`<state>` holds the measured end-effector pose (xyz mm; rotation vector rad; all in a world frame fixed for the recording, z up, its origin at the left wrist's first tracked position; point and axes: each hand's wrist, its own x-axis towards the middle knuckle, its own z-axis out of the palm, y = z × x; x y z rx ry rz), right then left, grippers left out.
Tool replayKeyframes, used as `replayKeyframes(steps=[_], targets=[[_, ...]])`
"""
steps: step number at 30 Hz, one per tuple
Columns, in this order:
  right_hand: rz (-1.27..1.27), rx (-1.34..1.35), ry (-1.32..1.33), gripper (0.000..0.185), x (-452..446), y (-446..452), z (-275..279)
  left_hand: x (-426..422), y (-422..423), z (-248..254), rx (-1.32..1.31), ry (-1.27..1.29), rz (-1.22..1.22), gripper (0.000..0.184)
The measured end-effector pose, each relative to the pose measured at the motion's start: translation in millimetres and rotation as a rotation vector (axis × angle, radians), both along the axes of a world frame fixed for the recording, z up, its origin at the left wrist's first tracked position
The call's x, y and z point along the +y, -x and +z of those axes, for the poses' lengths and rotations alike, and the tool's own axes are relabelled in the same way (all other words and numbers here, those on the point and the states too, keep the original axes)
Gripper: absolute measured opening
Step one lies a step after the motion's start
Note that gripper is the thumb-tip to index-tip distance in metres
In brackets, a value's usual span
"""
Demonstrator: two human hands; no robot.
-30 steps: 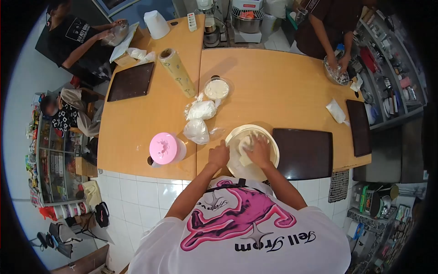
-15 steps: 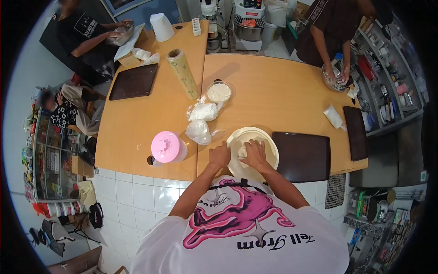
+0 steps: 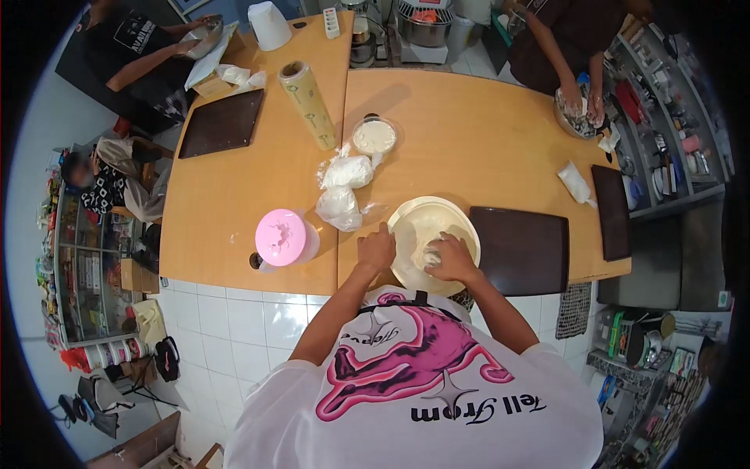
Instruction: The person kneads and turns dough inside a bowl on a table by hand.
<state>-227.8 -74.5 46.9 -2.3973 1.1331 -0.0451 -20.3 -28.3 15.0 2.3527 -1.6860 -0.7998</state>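
Note:
A cream-coloured bowl (image 3: 408, 223) stands at the table's near edge in front of me. My left hand (image 3: 376, 248) is closed on its left rim. Inside the bowl, my right hand (image 3: 451, 258) has its fingers curled over a pale lump of dough (image 3: 432, 257), which is partly hidden under them. A dark tray (image 3: 519, 250) lies right beside the bowl. To the left of the bowl are a plastic bag of white powder (image 3: 339, 208) and a second bag (image 3: 349, 172), with spilled powder around it. Behind these sits a small tub of white powder (image 3: 374, 137).
A pink-lidded container (image 3: 281, 237) and a tall roll of plastic wrap (image 3: 310, 109) stand on the left. Another dark tray (image 3: 222, 123) lies beyond. At the far right a person's hands work in a metal bowl (image 3: 578, 125); another person holds a bowl (image 3: 205, 41) far left.
My right hand has moved right and slightly down inside the bowl, and the dough lump has shifted with it. My left hand stays on the rim. The whole view has tilted slightly.

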Motion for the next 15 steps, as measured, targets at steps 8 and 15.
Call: replayKeyframes(steps=[8,15], targets=[[-0.281,-0.01,0.21,0.037,-2,-29,-49,0,-2,-8,0.025,0.063,-0.012,0.027],[-0.169,-0.044,0.393,0.031,-14,-32,-67,-5,-6,-16,-0.038,0.06,-0.114,0.028]])
